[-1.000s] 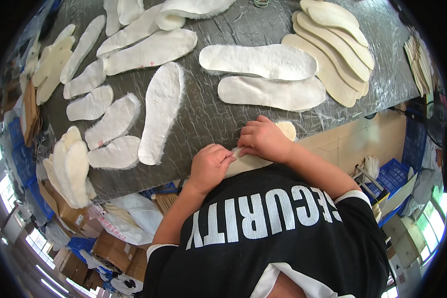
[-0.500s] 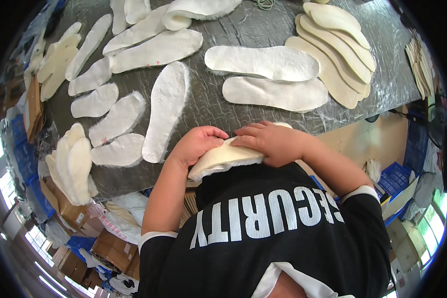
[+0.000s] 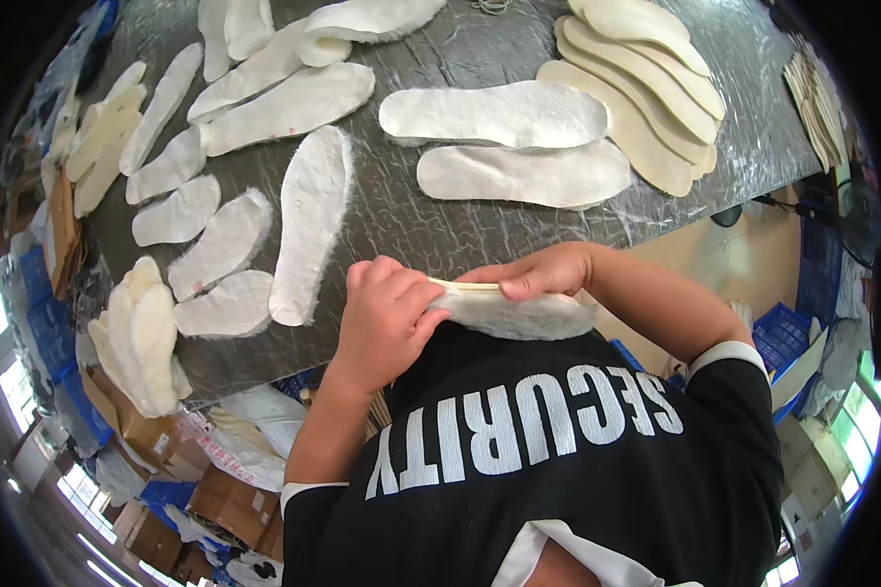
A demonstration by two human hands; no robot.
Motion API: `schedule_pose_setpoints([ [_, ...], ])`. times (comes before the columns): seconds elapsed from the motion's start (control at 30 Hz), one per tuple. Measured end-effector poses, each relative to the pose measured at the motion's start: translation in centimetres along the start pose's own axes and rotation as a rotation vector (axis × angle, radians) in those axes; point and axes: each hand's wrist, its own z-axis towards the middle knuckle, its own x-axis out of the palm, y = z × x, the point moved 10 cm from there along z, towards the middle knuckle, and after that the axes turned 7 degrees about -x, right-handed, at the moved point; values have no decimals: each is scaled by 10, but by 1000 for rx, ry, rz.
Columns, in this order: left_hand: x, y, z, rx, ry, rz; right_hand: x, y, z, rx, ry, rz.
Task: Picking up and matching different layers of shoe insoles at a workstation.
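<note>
While you stood at the near edge of the grey table (image 3: 440, 230), both of your hands were closed on one fleecy white insole (image 3: 519, 313), held edge-up against your chest just off the table's near rim. Your left hand (image 3: 387, 323) was curled around its left end, fingers wrapped over the top and knuckles facing up. Your right hand (image 3: 548, 274) pinched the upper edge near the middle, thumb and fingertips pressed together on a thin tan layer that showed along that edge. The fluffy side of the insole faced down toward your black shirt (image 3: 558, 470).

Just beyond your left hand, a long white insole (image 3: 308, 225) lay on the table, running from near to far. Left of it, several shorter fleecy pieces (image 3: 220, 245) were spread out, and a small stack of insoles (image 3: 142, 333) sat at the near left corner. Farther out, two large white insoles (image 3: 509, 142) lay side by side, running left to right. At the far right, a fanned pile of cream insoles (image 3: 646, 88) overlapped one another. Below the table on the left, cardboard boxes (image 3: 225, 499) stood on the floor, and a blue crate (image 3: 783, 333) sat to your right.
</note>
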Motion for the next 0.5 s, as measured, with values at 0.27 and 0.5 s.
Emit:
schedule_pose_setpoints([
  [0.27, 13, -16, -2, 45, -47, 90, -17, -16, 14, 103, -200, 65],
  [0.5, 23, -2, -2, -201, 74, -27, -29, -6, 10, 142, -380, -231],
])
